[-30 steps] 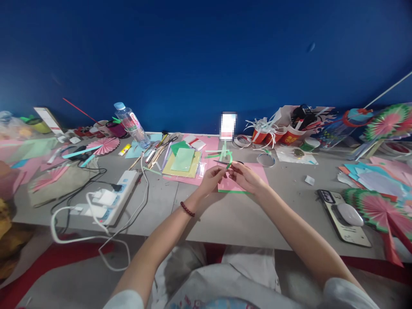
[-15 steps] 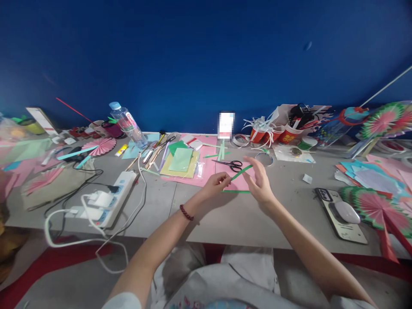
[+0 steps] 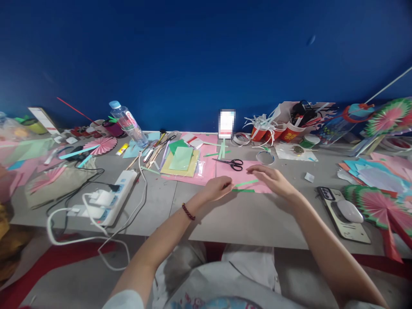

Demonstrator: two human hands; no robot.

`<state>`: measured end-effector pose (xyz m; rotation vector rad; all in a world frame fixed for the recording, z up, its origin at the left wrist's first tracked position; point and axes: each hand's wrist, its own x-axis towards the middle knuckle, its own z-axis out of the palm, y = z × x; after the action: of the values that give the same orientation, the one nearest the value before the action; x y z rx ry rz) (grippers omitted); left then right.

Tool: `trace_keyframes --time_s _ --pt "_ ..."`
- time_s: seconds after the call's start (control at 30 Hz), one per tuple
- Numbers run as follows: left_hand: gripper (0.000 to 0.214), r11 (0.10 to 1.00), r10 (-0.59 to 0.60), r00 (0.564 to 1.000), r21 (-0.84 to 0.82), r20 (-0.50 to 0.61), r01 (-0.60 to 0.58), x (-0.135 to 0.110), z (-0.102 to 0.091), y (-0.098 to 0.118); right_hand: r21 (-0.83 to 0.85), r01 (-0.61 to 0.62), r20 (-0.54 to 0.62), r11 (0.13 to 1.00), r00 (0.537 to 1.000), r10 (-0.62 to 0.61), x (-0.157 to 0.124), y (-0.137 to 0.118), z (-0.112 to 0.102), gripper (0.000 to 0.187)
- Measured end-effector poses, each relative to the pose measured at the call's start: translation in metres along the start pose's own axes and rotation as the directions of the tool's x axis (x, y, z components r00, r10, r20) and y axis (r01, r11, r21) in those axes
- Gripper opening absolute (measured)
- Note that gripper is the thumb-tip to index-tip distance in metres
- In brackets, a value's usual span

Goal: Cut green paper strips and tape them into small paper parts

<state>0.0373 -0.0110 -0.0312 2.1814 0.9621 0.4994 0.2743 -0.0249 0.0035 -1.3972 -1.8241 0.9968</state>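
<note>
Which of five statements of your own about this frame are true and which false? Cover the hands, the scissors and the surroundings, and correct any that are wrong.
1. The right hand is gripping the black-handled scissors. False: they lie loose, beyond the hands.
2. A green paper strip shows over the pink paper, between the left hand and the right hand. True.
3. The plastic bottle has a red cap. False: the cap is blue.
4. A dark red beaded bracelet is on the left wrist. True.
5. The white power strip is on the person's right. False: it is on the left.
</note>
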Motion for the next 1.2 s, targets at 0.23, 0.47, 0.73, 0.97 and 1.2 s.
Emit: trace_keyframes --time_s 0.23,0.47,0.73,0.97,1.2 --pt "0.031 0.999 0.007 1.0 0.041 0.024 -0.008 0.0 0.003 -0.001 -0.28 0.106 0.253 0.954 0.967 -0.033 0.01 -0.008 0.028 0.023" --pt "0.027 0.988 0.028 0.999 0.153 0.04 -0.034 -0.005 0.0 0.0 -0.198 -0.022 0.293 0.98 0.953 0.08 0.002 0.003 0.015 0.023" --pt "0.017 0.822 0.114 0.984 0.543 0.136 -0.171 -0.017 0.005 0.005 -0.048 -0.303 0.41 0.952 0.863 0.295 -0.023 0.039 -0.021 0.033" --pt "0.017 0.77 0.104 0.991 0.623 0.086 -0.135 -0.035 0.017 0.016 -0.183 -0.341 0.39 0.922 0.836 0.387 -0.021 0.052 -0.042 0.027" --pt "0.018 0.785 0.158 0.987 0.601 0.037 -0.149 -0.034 0.023 0.003 -0.276 -0.344 0.48 0.897 0.76 0.439 -0.011 0.054 -0.045 0.027"
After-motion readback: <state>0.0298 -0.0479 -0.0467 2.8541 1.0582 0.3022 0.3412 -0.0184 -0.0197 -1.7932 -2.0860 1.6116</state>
